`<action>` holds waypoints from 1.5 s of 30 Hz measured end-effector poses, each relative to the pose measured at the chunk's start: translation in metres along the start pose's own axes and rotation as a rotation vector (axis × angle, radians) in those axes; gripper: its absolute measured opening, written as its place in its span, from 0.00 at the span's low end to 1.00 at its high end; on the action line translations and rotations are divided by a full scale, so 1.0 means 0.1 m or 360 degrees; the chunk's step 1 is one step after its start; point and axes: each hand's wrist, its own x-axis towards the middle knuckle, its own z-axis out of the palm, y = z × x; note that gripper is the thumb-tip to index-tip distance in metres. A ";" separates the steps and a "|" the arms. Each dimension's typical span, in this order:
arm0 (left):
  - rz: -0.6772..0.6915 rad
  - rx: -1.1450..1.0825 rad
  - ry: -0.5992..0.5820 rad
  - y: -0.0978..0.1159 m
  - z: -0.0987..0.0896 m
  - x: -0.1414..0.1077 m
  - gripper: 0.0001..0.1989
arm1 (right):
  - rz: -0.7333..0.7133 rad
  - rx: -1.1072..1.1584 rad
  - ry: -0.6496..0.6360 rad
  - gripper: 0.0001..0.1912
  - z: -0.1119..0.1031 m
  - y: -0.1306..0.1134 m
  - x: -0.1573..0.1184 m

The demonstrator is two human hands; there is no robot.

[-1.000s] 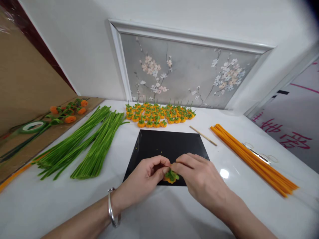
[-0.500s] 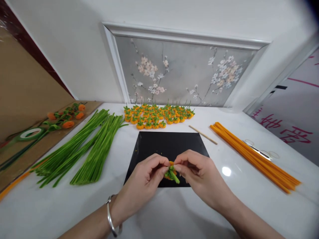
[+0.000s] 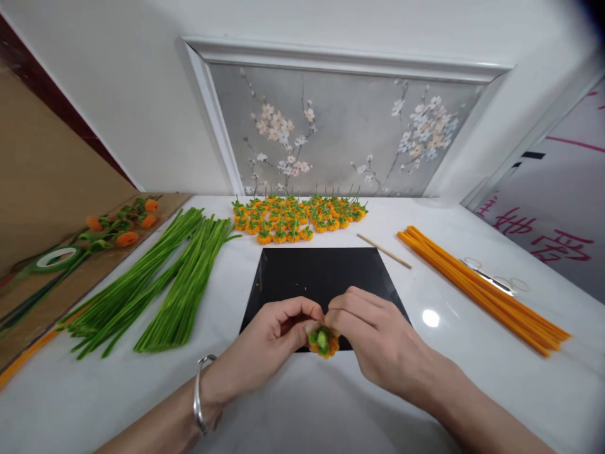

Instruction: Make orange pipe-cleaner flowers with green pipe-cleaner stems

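Between my fingertips is a small orange pipe-cleaner pumpkin (image 3: 324, 343) with a green top, its green stem pointing toward me. My left hand (image 3: 278, 334) pinches it on its left side with thumb and forefinger. At its upper right, my right hand (image 3: 378, 334) is closed on it, the fingertips partly hidden behind the knuckles. Both hands are over the near part of a black mat (image 3: 326, 271). Behind the mat, several similar orange pumpkins (image 3: 293, 221) with green tops and upright stems stand in rows.
Green pipe cleaners (image 3: 184, 290) lie in bundles at left. Orange pipe cleaners (image 3: 477, 287) lie at right beside scissors (image 3: 494, 280). A thin wooden stick (image 3: 385, 251) rests behind the mat. Green tape (image 3: 59, 258) and orange flowers (image 3: 125, 224) are on cardboard at far left.
The pumpkin has tilted so its stem now faces me, and it sits slightly lower. My right hand has turned, its fingers curling more over the pumpkin's edge.
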 end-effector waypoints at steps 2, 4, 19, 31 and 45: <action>-0.0027 0.0030 -0.0014 -0.01 -0.02 0.01 0.11 | -0.0048 -0.0112 -0.0052 0.16 0.01 0.00 -0.01; -0.0028 0.0058 -0.0007 -0.02 -0.04 0.02 0.11 | 0.0007 -0.0068 -0.0050 0.15 0.02 0.01 -0.01; 0.0220 -0.0097 0.0149 -0.03 -0.03 -0.01 0.09 | 0.0540 0.0538 0.0259 0.11 0.11 -0.08 0.01; 0.0202 -0.0026 0.0121 0.00 -0.02 -0.03 0.08 | 0.0929 0.0998 0.0210 0.03 0.11 -0.10 0.04; 0.0190 -0.0302 0.0227 -0.08 0.00 -0.02 0.12 | 0.0956 0.1020 0.0251 0.17 0.16 -0.05 0.00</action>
